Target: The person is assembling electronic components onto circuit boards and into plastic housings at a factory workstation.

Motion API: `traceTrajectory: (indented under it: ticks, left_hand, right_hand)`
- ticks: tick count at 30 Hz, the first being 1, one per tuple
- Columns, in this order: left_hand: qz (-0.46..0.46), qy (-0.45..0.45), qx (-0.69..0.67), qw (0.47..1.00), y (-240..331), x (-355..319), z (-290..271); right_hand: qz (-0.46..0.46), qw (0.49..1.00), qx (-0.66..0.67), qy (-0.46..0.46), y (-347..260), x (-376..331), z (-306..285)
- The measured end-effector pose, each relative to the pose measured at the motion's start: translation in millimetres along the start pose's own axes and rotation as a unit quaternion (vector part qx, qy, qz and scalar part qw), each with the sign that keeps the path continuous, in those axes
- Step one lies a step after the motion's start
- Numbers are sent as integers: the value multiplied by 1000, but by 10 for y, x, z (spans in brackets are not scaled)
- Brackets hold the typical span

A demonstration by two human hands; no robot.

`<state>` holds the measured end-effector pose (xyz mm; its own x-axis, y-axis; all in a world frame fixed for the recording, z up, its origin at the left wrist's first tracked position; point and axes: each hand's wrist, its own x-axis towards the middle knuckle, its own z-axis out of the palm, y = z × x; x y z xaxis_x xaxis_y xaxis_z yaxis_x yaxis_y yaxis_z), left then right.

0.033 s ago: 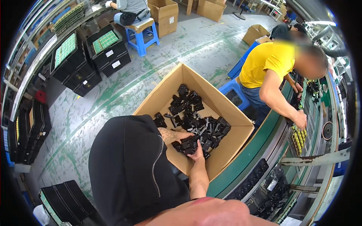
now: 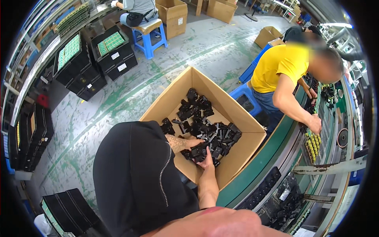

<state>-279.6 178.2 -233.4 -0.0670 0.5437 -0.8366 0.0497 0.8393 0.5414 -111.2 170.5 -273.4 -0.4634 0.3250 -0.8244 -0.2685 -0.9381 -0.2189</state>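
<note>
The left hand reaches into the cardboard box and presses against a cluster of black plastic parts; the right hand cups the same cluster from below, fingers curled round it; the parts look light, rigid and knobbly, probably best scooped by the handful; the box walls stand tall all round, open above; the conveyor edge lies just right.

The left hand is partly covered by the black garment; the fingertips of the right hand sink under the black plastic parts, so neither grip is clear; the garment hides the near corner of the cardboard box.
</note>
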Motion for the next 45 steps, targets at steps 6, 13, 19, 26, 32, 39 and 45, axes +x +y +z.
traceTrajectory:
  ticks: [6,13,19,26,32,39,45]
  left_hand:
    - [139,92,66,984,-37,143,379]
    - [294,213,-36,931,342,-152,604]
    - [506,86,-153,844,1144,-926,451]
    - [599,-134,-186,767,1438,-2462,1201]
    - [548,-298,-115,773,1558,-3225,2592]
    - [237,-538,-42,808,1497,-2606,4190]
    - [804,-384,106,441,1970,-2317,3657]
  right_hand:
    - [-36,997,62,19,-12,232,-185]
    - [-193,970,-118,94,-569,-579,520]
    - [-537,803,-103,238,-718,-1442,1278]
    - [-694,626,-101,340,-447,-3156,1239]
    - [-652,512,-11,559,-309,-4394,526]
    - [-596,646,292,376,-540,-4689,-1045]
    - [-646,470,472,374,-130,-4586,-1752]
